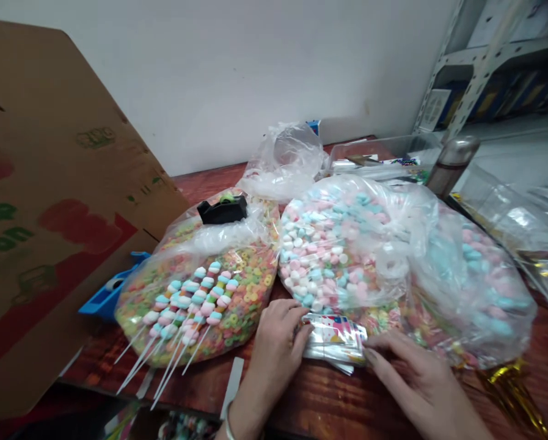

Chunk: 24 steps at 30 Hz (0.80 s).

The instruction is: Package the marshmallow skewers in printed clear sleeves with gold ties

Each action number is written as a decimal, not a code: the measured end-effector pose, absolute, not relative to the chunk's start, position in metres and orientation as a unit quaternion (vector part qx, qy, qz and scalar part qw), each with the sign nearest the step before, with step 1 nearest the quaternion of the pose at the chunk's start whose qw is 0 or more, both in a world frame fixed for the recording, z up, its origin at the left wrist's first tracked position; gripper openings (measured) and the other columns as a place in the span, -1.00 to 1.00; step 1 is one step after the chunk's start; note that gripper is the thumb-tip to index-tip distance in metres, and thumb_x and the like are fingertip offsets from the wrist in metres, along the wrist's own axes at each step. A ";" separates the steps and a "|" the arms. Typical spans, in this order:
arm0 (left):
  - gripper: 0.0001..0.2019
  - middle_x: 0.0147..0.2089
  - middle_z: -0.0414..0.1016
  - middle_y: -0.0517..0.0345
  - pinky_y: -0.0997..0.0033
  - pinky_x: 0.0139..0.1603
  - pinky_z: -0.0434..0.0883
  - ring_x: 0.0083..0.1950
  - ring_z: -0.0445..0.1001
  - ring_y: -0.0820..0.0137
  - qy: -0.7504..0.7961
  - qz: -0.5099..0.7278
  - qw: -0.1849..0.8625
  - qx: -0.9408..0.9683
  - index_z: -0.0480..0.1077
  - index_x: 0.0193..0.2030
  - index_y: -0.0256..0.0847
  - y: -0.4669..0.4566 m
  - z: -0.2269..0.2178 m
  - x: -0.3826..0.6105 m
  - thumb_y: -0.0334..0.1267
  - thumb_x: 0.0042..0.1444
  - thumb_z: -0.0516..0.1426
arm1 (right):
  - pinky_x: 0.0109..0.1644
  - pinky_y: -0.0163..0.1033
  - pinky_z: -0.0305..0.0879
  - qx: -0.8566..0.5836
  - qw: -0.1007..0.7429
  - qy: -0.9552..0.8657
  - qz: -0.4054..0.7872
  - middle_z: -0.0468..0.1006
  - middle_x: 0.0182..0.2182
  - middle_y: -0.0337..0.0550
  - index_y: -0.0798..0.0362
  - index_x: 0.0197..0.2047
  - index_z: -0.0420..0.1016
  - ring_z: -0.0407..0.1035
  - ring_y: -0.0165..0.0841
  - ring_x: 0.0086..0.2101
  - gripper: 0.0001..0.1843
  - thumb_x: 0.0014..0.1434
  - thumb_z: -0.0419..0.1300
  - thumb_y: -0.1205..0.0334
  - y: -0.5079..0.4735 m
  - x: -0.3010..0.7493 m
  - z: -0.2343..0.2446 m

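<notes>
My left hand (276, 348) rests on the wooden table (328, 403) with its fingers curled against the left end of a stack of shiny printed cellophane sleeves (333, 342). My right hand (411, 366) lies flat beside it, fingertips pressing on the right end of the same stack. Just behind the sleeves sits a clear bag of pink, blue and white marshmallows (342, 244). To the left, several marshmallow skewers (186, 305) on white sticks lie on top of a bag of coloured cereal rings (237, 293).
A black tape dispenser (222, 209) sits on the cereal bag. A blue tape dispenser (109, 293) and a large cardboard box (49, 201) stand at left. A second marshmallow bag (479, 287), a metal flask (452, 162), a clear tray (383, 153) and shelving (484, 67) are at right.
</notes>
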<state>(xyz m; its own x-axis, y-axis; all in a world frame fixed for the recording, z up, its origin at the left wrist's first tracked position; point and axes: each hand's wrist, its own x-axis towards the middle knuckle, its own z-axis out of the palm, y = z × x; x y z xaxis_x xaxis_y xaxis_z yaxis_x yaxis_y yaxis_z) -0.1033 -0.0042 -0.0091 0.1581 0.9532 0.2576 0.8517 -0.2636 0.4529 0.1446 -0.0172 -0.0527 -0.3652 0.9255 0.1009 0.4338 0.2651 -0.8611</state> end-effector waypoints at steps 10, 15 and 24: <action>-0.42 0.12 0.45 -0.04 -0.17 0.26 0.13 0.21 0.28 0.04 0.585 0.226 0.101 0.773 0.33 0.14 -0.15 -0.011 -0.040 -0.085 -0.30 -0.07 0.34 | -0.14 -0.06 0.17 -0.510 0.306 -0.791 0.142 0.51 -0.27 -0.11 -0.01 -0.32 0.50 0.34 -0.16 -0.20 -0.85 0.26 0.12 0.31 0.013 0.084 -0.062; -0.32 0.15 0.44 -0.04 -0.28 0.32 -0.02 0.24 0.28 0.01 0.604 0.220 0.103 0.759 0.26 0.23 -0.10 -0.016 -0.044 -0.088 -0.22 -0.06 0.34 | -0.07 -0.02 0.16 -0.478 0.330 -0.812 0.058 0.53 -0.28 -0.05 0.08 -0.34 0.46 0.34 -0.18 -0.21 -0.81 0.26 0.06 0.40 0.012 0.084 -0.058; -0.43 0.17 0.44 -0.11 -0.29 0.30 0.00 0.23 0.30 -0.02 0.647 0.288 0.133 0.694 0.34 0.19 -0.10 -0.019 -0.045 -0.084 -0.18 0.00 0.30 | 0.08 0.15 0.18 -0.479 0.348 -0.799 -0.106 0.57 -0.18 0.01 0.03 -0.12 0.47 0.43 -0.12 -0.17 -0.83 0.20 0.18 0.37 0.002 0.137 -0.023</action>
